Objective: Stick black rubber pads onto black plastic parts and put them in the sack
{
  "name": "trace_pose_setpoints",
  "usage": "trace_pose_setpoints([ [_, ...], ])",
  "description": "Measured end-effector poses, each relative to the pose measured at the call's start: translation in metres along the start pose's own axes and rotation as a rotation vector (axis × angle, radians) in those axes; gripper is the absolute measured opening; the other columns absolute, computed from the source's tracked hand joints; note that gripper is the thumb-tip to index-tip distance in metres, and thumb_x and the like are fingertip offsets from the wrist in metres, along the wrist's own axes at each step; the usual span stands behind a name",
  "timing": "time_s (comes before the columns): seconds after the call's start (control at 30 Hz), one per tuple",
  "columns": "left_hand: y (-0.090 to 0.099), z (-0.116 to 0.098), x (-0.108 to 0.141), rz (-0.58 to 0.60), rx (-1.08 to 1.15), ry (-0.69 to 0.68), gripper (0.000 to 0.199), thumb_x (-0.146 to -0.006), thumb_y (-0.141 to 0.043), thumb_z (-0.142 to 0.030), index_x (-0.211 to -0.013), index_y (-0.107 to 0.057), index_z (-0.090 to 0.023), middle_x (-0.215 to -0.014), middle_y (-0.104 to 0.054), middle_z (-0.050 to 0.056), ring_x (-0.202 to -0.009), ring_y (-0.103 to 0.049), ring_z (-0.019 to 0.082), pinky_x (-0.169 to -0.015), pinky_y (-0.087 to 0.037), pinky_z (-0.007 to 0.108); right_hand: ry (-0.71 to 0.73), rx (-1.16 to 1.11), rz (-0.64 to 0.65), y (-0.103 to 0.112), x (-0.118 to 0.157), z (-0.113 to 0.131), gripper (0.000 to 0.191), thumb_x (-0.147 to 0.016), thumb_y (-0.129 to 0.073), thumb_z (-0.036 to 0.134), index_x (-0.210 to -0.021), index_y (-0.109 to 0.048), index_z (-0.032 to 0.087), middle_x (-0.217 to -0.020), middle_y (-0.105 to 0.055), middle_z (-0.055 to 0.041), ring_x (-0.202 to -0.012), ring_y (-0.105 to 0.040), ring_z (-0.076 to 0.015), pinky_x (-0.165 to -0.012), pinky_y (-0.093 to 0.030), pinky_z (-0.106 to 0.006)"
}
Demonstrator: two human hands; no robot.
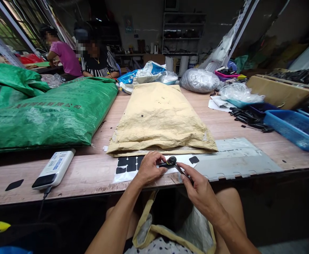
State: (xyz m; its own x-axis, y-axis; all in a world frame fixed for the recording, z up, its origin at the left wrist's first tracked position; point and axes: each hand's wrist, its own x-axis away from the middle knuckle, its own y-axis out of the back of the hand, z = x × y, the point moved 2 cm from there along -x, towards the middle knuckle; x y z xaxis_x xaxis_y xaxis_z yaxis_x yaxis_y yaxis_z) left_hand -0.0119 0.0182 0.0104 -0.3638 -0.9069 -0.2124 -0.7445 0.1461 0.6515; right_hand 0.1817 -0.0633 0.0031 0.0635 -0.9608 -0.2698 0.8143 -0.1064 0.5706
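Observation:
A small black device (172, 161) with a round head and a dark stem is held between both hands over the table's front edge. My left hand (151, 167) pinches its left end, fingers closed. The fingers of my right hand (198, 183) are wrapped round the stem at lower right. Beneath them lies a white sheet (118, 177) with rounded black stickers (131, 164); one loose black sticker (193, 159) is to the right. A cream sack (159, 116) lies just beyond the hands.
Green sacks (43, 113) fill the left side. A white power bank (54, 168) with a cable sits at the front left. Blue trays (294, 128), black parts (249, 118) and a cardboard box (278, 91) stand at right. Two people (64, 56) sit at the back left.

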Motion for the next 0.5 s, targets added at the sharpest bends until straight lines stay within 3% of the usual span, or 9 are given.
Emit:
trace_pose_setpoints([
  [0.23,-0.0034,0.0029,0.0002,-0.034,-0.028,-0.014,0.017,-0.066,-0.073,-0.016,-0.081,-0.066,-0.020,-0.079,-0.062,-0.001,-0.081,-0.054,0.019,-0.076,-0.040,0.031,-0.027,-0.008,0.024,-0.0010,0.0048,-0.0059,0.039,-0.097,-0.048,0.030,-0.134,-0.061,0.026,-0.135,-0.065,-0.0062,-0.127,-0.059,-0.0206,-0.112,-0.045,-0.038],
  [0.5,-0.0049,0.0057,0.0008,-0.035,-0.007,-0.010,0.017,-0.064,-0.072,-0.014,-0.079,-0.066,-0.020,-0.078,-0.061,-0.001,-0.080,-0.052,0.018,-0.075,-0.038,0.030,-0.074,-0.053,0.009,0.0014,0.0094,-0.0068,0.038,-0.096,-0.051,0.034,-0.132,-0.063,0.027,-0.129,-0.068,-0.0059,-0.116,-0.064,-0.0205,-0.105,-0.050,-0.037],
])
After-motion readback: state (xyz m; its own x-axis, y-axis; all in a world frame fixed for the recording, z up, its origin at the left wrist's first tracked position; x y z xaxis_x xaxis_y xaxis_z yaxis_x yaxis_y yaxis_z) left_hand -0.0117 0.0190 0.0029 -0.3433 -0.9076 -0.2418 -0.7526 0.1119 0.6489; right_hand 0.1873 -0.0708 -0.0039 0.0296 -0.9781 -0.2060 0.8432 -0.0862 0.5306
